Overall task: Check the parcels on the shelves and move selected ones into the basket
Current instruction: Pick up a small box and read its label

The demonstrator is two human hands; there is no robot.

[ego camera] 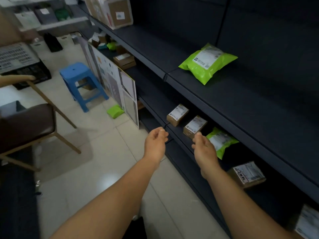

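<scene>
Here both bare arms reach forward toward the dark shelves (224, 94) that run along the right side of the view. The left hand (156, 141) hangs at about six o'clock from centre, just off the edge of the lower shelf, its fingers loosely curled and holding nothing. The right hand (203, 146), at five o'clock, has relaxed, slightly bent fingers, its thumb tip just beside the near brown box (195, 125); whether it touches the box I cannot tell. A second small brown box (177, 115) sits at ten o'clock from that one on the same shelf, slightly apart. A green mailer bag (221, 141) lies at three o'clock from the right hand, partly behind it. One shelf up, at two o'clock, another green bag (208, 63) rests alone. Lower down, at four o'clock, a labelled carton (247, 174) sits deeper in. On the tiled floor at ten o'clock stands a blue stool (81, 83), a small green packet (115, 111) near its foot.
</scene>
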